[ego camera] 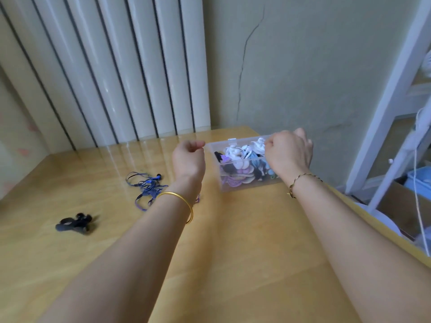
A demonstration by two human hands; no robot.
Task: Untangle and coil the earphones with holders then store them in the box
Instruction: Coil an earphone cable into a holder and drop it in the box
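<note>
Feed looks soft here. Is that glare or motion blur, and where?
Head view: motion blur softens the left hand, the right hand and the black bundle; pale reflections streak the far table; the box contents are readable but not crisp.

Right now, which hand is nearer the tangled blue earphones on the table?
Left. The left hand is just right of the blue earphones, at the left end of the box; the right hand is over the box's right end.
</note>
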